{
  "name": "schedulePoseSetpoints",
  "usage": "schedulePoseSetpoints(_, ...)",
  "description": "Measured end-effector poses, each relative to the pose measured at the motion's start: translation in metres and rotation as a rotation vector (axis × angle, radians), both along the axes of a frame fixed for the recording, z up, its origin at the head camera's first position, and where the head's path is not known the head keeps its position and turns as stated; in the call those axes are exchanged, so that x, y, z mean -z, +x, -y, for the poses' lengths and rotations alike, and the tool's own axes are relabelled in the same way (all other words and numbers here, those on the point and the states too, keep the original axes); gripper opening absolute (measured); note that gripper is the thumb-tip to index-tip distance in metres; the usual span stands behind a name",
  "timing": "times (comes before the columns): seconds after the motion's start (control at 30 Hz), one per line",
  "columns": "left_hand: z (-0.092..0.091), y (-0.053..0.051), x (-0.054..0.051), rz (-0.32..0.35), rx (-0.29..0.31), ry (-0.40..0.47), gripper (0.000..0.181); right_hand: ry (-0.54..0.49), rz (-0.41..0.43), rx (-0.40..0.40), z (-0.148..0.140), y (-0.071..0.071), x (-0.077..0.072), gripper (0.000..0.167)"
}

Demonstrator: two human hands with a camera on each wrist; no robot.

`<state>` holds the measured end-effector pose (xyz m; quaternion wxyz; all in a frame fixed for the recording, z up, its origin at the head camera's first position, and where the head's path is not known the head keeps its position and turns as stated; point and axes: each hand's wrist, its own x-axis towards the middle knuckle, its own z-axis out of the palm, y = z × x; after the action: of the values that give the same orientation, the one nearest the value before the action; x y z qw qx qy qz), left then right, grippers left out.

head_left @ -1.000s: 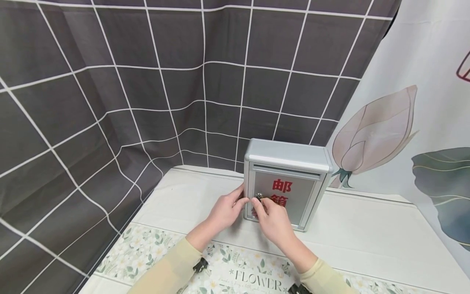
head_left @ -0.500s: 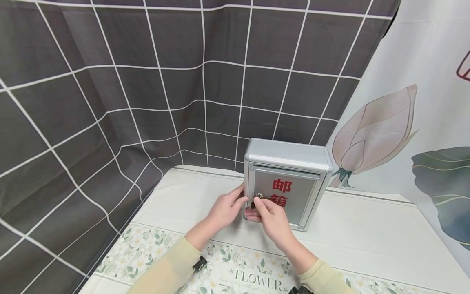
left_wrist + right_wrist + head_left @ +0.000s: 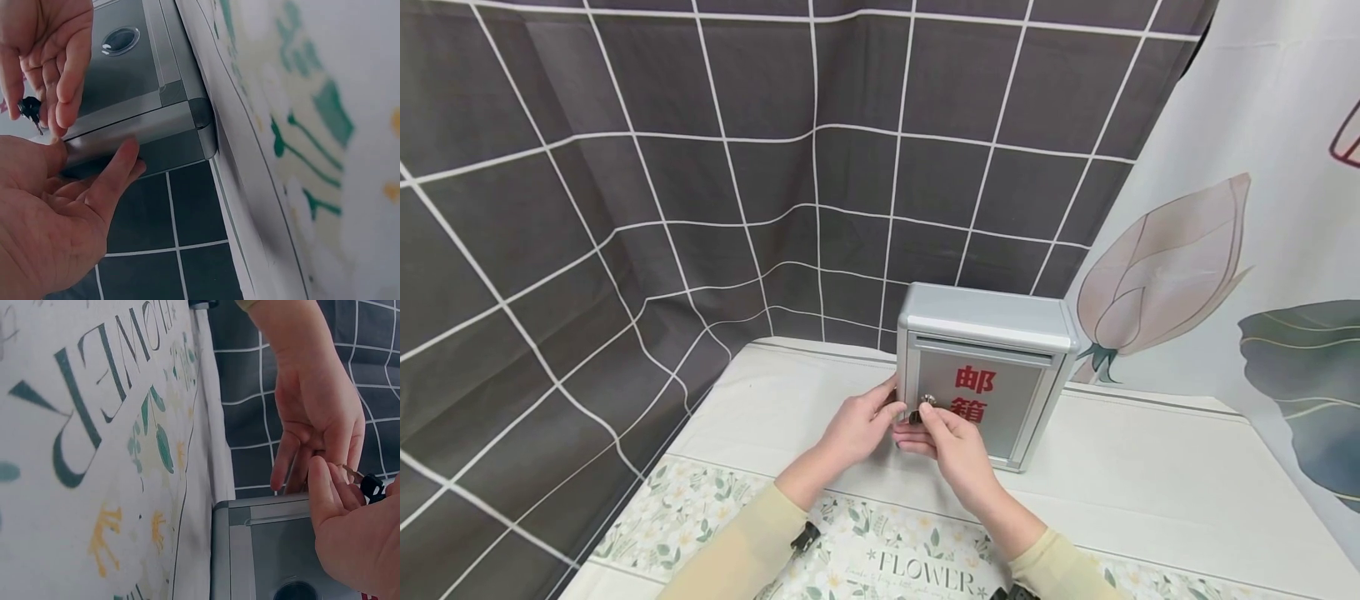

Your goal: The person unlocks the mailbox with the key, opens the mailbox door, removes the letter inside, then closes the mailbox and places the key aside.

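Observation:
A silver metal mailbox (image 3: 981,375) with red characters on its door stands upright at the back of the table. My left hand (image 3: 859,429) holds its left edge, thumb at the front and fingers along the side. My right hand (image 3: 958,454) is at the door beside the round lock (image 3: 929,400), thumb just below it. Between its thumb and fingers is a key with a black head (image 3: 372,486); the bare blade points toward my left hand. In the left wrist view the key (image 3: 29,107) shows near my left thumb. Whether another key sits in the lock is hidden.
A pale cloth with a flower print and the word FLOWER (image 3: 928,571) covers the table (image 3: 1150,467). Behind hangs a dark curtain with white grid lines (image 3: 760,183); at the right, a white curtain (image 3: 1270,100) with a large flower.
My right hand's lower fingers have stretched out to the left below the lock, past the mailbox's left edge. My left hand and the mailbox stay in place.

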<state>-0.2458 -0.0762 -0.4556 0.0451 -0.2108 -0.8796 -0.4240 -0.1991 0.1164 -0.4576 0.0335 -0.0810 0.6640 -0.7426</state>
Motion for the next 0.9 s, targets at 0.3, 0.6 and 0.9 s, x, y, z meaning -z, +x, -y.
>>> schedulePoseSetpoints(0.3,0.002,0.001,-0.004,0.02,0.01,0.001,0.059,-0.007,0.0,-0.006,-0.001,0.002,0.0,0.051)
schedulePoseSetpoints(0.6,0.001,0.002,-0.006,0.053,0.024,0.023,0.056,-0.004,0.021,-0.018,-0.003,0.009,0.0,0.05)
schedulePoseSetpoints(0.9,0.001,0.002,-0.006,0.072,0.037,0.074,0.055,0.014,0.026,-0.077,-0.01,0.025,0.0,0.052)
